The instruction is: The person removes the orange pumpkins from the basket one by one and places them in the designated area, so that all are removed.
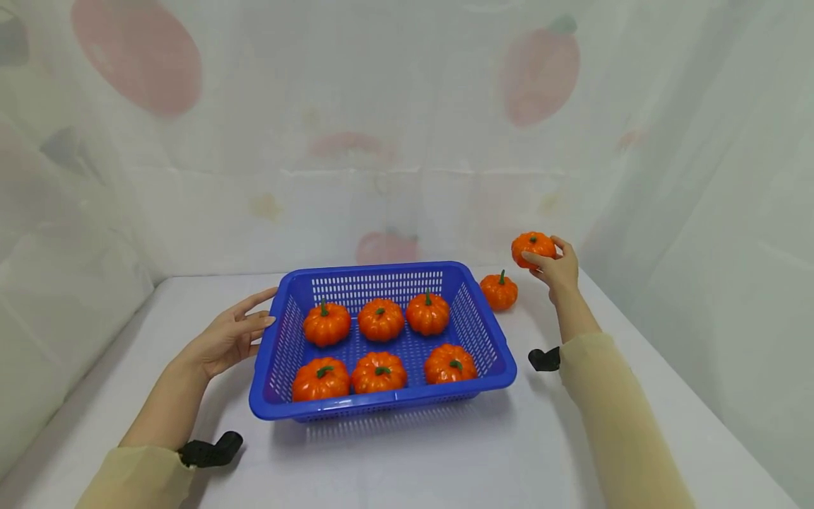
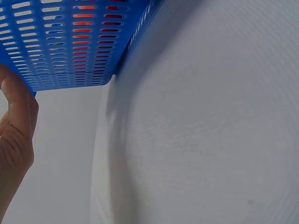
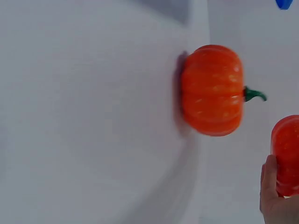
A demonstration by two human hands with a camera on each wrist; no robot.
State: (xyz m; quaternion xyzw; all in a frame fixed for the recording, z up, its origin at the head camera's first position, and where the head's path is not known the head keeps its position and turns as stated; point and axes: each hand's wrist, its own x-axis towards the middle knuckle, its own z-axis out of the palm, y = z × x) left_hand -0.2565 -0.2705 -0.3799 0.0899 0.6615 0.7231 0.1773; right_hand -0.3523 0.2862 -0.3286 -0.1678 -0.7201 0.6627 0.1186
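Observation:
A blue plastic basket (image 1: 388, 397) with slotted walls holds several small orange pumpkins (image 1: 380, 320) with green stems, lying in two rows. At its left side my left hand (image 1: 232, 332) grips the rim, thumb on the edge; part of the fingers is hidden behind the rim. The left wrist view shows the basket's outer wall (image 2: 70, 80) above the hand (image 2: 17, 109). Right of the basket, my right hand (image 1: 559, 270) holds one pumpkin (image 1: 531, 247) above the table between thumb and fingers. Below it and to the left, another pumpkin (image 1: 499, 291) stands by the basket's right wall.
A white-covered table (image 1: 407, 466) lies under everything. Pale curtains (image 1: 407, 141) with faded fruit prints hang behind it and along both sides. Black wrist-worn devices (image 1: 213, 450) sit at both cuffs.

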